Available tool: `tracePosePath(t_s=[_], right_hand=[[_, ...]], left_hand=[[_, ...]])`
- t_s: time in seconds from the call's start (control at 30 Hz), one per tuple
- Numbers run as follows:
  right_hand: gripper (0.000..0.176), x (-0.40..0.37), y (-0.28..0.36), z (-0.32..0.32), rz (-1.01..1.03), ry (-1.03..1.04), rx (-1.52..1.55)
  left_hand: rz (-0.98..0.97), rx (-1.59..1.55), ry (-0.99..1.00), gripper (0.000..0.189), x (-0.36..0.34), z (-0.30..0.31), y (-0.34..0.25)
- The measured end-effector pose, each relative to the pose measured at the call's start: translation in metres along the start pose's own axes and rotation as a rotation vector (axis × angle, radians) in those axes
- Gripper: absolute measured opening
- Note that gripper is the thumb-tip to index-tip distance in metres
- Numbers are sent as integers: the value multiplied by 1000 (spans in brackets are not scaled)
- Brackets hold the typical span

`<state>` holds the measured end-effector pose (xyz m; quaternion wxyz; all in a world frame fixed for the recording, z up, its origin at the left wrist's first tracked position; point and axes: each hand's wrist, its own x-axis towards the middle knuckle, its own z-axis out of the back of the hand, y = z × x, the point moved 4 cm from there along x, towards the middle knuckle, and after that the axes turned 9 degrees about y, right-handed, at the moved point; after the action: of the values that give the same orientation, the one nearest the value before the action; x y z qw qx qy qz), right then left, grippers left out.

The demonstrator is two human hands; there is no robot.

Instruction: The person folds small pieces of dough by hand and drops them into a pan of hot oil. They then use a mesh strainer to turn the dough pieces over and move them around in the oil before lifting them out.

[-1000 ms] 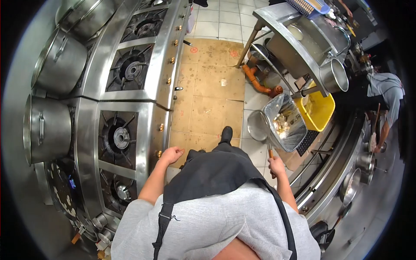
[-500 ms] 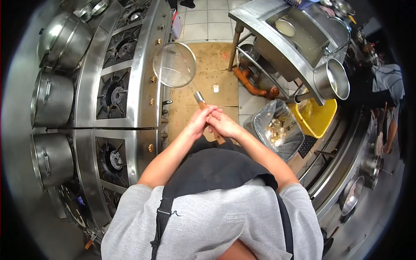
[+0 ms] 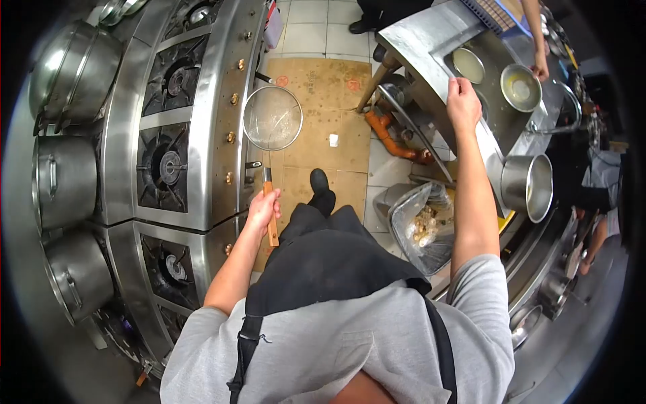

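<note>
Left hand [image 3: 260,211] closed around wooden handle [image 3: 273,233] of strainer [image 3: 273,118]; strainer's mesh near front edge of stove [image 3: 219,124], above cardboard [image 3: 323,101] on floor. Right hand [image 3: 464,106] by front edge of sink [image 3: 425,39], fingers curled; cannot tell whether holding anything. Round bowl [image 3: 469,66] within sink; metal pot [image 3: 517,185] at sink's near corner.

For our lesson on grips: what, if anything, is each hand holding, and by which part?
The left hand holds the strainer by its wooden handle; no object shows in the right hand.
</note>
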<state>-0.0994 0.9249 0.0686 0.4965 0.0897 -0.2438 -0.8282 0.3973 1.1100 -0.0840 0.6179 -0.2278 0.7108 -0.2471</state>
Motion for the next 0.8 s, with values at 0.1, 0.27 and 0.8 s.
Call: tracePosePath(t_s=[0.1,0.27,0.8], right_hand=[[41,35,-31,-44,-31,-19,21],[42,35,-28,-52,-245,-81,80],[48,37,-25,-52,-248,-136,-27]], left_hand=[[21,-51,-29,20,15,7,-10],[66,-90,-40,20,31,24,-21],[79,-187,-82,19,50,28,-40]])
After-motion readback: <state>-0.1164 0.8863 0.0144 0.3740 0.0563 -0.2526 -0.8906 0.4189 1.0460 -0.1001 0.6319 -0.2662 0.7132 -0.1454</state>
